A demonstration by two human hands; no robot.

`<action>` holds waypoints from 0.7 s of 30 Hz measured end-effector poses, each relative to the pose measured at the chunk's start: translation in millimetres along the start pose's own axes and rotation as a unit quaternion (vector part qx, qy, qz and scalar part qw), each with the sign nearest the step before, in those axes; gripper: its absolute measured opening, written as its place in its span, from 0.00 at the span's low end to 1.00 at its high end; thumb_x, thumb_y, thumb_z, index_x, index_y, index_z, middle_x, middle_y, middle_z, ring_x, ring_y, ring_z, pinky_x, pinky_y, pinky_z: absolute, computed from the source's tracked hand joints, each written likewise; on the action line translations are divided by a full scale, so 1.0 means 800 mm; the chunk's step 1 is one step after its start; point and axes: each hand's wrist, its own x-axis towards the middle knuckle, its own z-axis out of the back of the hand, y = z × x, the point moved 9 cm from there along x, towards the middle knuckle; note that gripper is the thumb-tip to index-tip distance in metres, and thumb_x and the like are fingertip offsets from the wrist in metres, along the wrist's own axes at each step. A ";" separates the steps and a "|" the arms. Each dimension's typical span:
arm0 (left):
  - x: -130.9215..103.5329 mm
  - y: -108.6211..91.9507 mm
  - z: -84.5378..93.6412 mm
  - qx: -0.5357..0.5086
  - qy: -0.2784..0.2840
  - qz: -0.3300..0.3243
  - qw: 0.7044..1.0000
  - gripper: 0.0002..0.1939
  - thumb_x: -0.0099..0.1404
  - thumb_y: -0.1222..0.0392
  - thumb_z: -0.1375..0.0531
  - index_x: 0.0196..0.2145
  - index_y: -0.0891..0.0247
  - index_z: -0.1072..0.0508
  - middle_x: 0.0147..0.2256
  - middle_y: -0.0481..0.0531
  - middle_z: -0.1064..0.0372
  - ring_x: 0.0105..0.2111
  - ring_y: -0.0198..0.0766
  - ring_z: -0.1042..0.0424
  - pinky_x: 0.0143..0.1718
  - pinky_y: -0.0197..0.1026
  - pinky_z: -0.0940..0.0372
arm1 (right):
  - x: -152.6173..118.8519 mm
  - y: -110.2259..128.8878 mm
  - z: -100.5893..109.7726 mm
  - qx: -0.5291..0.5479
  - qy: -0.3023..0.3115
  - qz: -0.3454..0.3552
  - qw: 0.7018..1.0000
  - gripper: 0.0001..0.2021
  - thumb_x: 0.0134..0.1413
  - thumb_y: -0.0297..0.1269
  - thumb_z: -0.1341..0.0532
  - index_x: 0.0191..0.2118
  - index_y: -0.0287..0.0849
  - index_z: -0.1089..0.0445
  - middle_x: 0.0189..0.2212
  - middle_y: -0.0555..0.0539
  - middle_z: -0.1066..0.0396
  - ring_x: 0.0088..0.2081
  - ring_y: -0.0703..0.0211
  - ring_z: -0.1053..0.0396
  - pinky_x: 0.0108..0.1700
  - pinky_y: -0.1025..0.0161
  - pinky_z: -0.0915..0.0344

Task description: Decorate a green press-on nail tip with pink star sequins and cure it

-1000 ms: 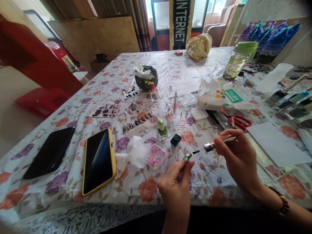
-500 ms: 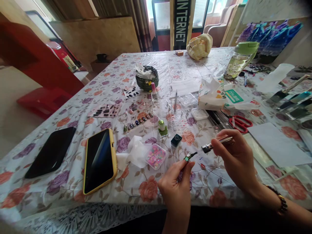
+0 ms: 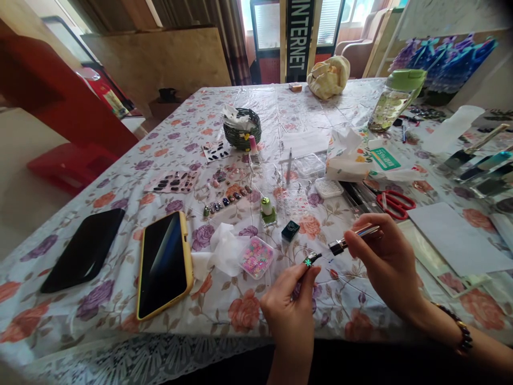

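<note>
Near the table's front edge, my left hand (image 3: 289, 299) pinches a small dark nail tip (image 3: 310, 260) with a pale green flower shape on it. To its right, my right hand (image 3: 380, 256) grips a slim silver tool (image 3: 352, 238) like a pen, its dark end pointing at the nail tip with a small gap between them. Just above my left hand sit a small black square-topped item (image 3: 290, 230) and a green polish bottle (image 3: 267, 212). Left of them lies a clear box of pink flower pieces (image 3: 257, 258), beside a crumpled white tissue (image 3: 226, 248).
A yellow-cased phone (image 3: 164, 267) and a black phone (image 3: 84, 250) lie at the left. Farther back stand a dark basket (image 3: 241, 130) and a green-lidded bottle (image 3: 395, 101). Red-handled scissors (image 3: 398, 205) and a white sheet (image 3: 457, 238) are at the right.
My right hand and the silver tool have shifted slightly left, closer to the nail tip. My left hand has barely moved and keeps its pinch.
</note>
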 end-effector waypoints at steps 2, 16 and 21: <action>0.000 0.000 -0.001 -0.002 0.001 -0.001 1.000 0.04 0.57 0.60 0.38 0.29 0.62 0.24 0.24 0.46 0.27 0.22 0.32 0.31 0.26 0.33 0.35 | 0.002 -0.004 0.005 0.003 -0.008 -0.006 1.000 0.07 0.49 0.34 0.37 0.34 0.45 0.37 0.23 0.54 0.38 0.22 0.69 0.40 0.22 0.71 0.40; 0.000 -0.001 0.001 0.001 -0.005 -0.007 1.000 0.04 0.56 0.60 0.38 0.28 0.61 0.24 0.22 0.45 0.28 0.20 0.33 0.30 0.25 0.34 0.33 | 0.036 0.005 -0.016 0.014 0.000 -0.003 1.000 0.10 0.48 0.40 0.36 0.30 0.43 0.38 0.18 0.55 0.38 0.18 0.69 0.41 0.18 0.70 0.45; 0.000 -0.002 0.001 0.003 -0.010 -0.028 1.000 0.03 0.56 0.61 0.38 0.30 0.61 0.24 0.25 0.47 0.26 0.21 0.33 0.30 0.25 0.34 0.33 | 0.054 0.012 -0.033 -0.016 0.006 0.032 0.999 0.12 0.47 0.42 0.36 0.29 0.43 0.38 0.20 0.54 0.34 0.20 0.69 0.38 0.21 0.70 0.42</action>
